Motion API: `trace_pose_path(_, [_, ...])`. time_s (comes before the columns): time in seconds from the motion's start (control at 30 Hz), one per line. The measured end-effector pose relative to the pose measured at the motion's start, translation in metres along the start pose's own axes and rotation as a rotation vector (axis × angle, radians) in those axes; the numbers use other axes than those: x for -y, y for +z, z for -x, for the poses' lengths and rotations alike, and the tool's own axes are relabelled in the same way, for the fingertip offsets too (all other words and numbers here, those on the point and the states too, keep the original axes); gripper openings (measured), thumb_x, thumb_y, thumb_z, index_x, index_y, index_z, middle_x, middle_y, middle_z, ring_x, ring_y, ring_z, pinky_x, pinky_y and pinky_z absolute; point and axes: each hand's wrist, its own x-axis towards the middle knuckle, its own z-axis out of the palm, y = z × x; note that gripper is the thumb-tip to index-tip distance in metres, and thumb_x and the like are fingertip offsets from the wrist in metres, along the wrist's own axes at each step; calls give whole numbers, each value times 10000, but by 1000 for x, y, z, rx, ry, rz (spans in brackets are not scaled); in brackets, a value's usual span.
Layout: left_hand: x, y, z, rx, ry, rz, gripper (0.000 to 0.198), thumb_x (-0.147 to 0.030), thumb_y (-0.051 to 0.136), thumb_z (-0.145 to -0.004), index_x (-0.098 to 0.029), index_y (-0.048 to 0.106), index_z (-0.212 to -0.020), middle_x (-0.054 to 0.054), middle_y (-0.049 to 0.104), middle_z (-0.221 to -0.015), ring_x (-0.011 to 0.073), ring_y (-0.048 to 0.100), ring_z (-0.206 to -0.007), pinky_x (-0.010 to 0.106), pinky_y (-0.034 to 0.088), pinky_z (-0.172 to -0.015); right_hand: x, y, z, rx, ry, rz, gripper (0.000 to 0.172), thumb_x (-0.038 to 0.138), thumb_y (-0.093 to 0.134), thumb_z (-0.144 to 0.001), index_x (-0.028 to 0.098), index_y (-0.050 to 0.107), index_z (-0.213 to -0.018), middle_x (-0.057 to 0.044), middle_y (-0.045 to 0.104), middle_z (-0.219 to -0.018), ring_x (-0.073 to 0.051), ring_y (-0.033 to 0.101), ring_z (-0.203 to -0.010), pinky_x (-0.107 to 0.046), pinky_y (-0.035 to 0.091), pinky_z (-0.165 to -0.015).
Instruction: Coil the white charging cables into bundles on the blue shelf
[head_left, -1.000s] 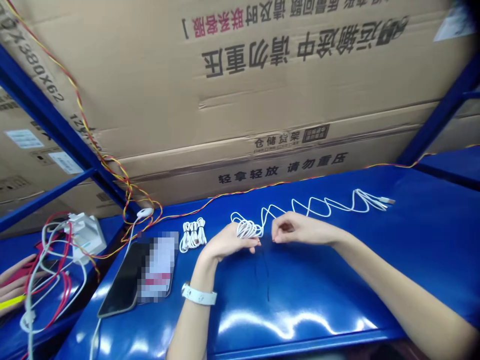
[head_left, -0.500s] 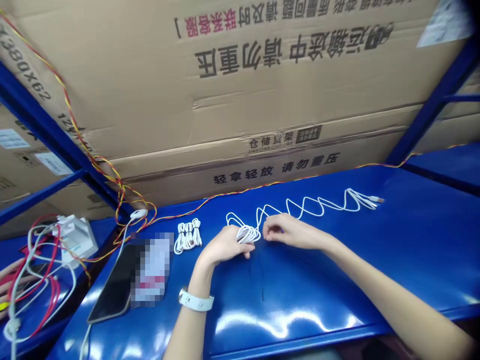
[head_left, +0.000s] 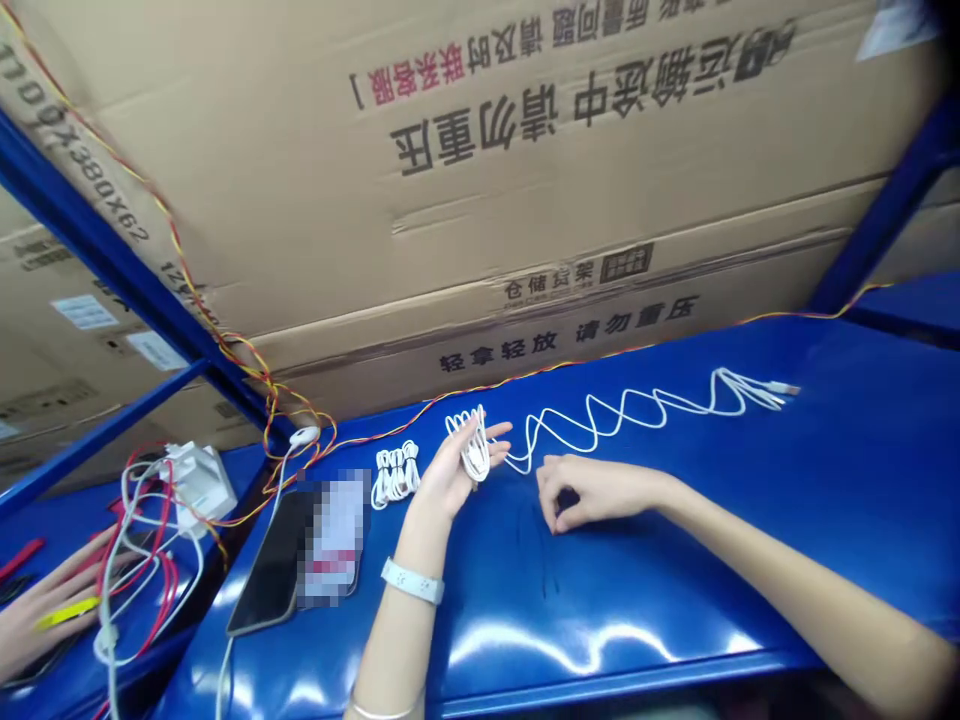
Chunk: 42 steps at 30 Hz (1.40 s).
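My left hand (head_left: 452, 462) holds a looped white cable (head_left: 474, 455) against its fingers, the palm turned partly up and the fingertips pointing right. More white cable (head_left: 592, 425) lies in waves on the blue shelf, running from beside that hand to a USB plug (head_left: 784, 388) at the right. Just below the wavy cable is my right hand (head_left: 589, 492), its thumb and fingers curled into a pinch. What it grips, if anything, is too small to see. Thin dark lines mark the shelf below it. Left of my left hand lie several bundled white cables (head_left: 395, 474).
A black phone (head_left: 274, 565) lies on the blue shelf (head_left: 675, 590), a blurred packet (head_left: 334, 540) beside it. Large cardboard boxes (head_left: 525, 210) stand behind. Red-yellow twisted wire (head_left: 480, 387) runs along the back. At left, another person's hand (head_left: 60, 610) is near tangled cables and a white charger block (head_left: 202, 485).
My left hand has turned over and lifted slightly, showing the looped cable along its fingers. My right hand has lowered a little, still pinched. The view has shifted, and the other person's hand shows more.
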Motion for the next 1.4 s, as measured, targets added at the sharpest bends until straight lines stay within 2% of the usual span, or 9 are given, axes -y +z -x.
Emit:
trace_pose_path(0.1, [2,6,-1,62,-21,116,388,-255,534,-850,-133,444,-1208,180,571,-1211,245,617,-1023,337,480,-881,-4,2,-2,-58,30,-13,157,282,642,-749,190,747,-821,-34,659,-800,-160,549,-800,-268,388,-764])
trace_pose_path(0.2, [4,9,-1,106,-25,164,345,-269,520,-857,-138,468,-1173,183,542,-1251,271,576,-1097,384,428,-963,-4,-3,0,-92,38,-56,233,326,647,-747,195,744,-914,-43,683,-848,-164,570,-791,-255,410,-704])
trace_pose_path(0.37, [15,13,-5,37,-15,148,263,-293,539,-849,-161,529,-1076,140,591,-1172,238,617,-1011,369,464,-900,10,-6,0,-377,15,-78,229,325,585,-806,186,719,-930,-43,691,-920,-167,598,-865,-262,426,-778])
trace_pose_path(0.5, [33,28,-4,22,8,117,196,-310,595,-816,-141,579,-914,61,639,-852,154,634,-792,264,486,-750,20,7,-9,-668,82,-150,192,307,548,-826,171,663,-900,-37,675,-854,-150,598,-749,-260,444,-703])
trace_pose_path(0.73, [44,53,5,104,29,143,372,-490,505,-837,-143,598,-931,91,640,-914,202,611,-907,314,479,-815,5,19,-15,-726,232,-373,182,355,558,-794,182,554,-854,-13,614,-721,-144,582,-631,-261,455,-585])
trace_pose_path(0.97, [41,43,0,54,22,230,502,-560,308,-880,-145,564,-1001,136,627,-1042,242,611,-964,383,490,-836,-3,15,-19,-674,259,-478,163,312,556,-753,163,566,-689,-14,601,-694,-141,574,-628,-260,450,-591])
trace_pose_path(1.07, [40,36,-2,45,21,275,489,-519,319,-890,-122,573,-1024,161,591,-1154,267,598,-1014,415,488,-854,3,12,-18,-737,260,-614,125,268,540,-724,175,495,-654,6,571,-621,-119,544,-557,-247,435,-545])
trace_pose_path(1.2, [33,30,-2,-22,88,257,241,-301,494,-857,-137,589,-1006,141,557,-1238,262,588,-1064,405,473,-903,10,-4,-7,-818,236,-730,82,230,494,-715,200,419,-727,26,576,-572,-112,537,-496,-235,410,-497])
trace_pose_path(1.4, [18,18,0,-117,230,149,248,-153,618,-768,-151,562,-1010,139,553,-1256,285,576,-1096,408,473,-918,-1,-45,26,-873,318,-627,149,179,506,-729,174,496,-878,34,542,-524,-88,469,-437,-226,334,-450])
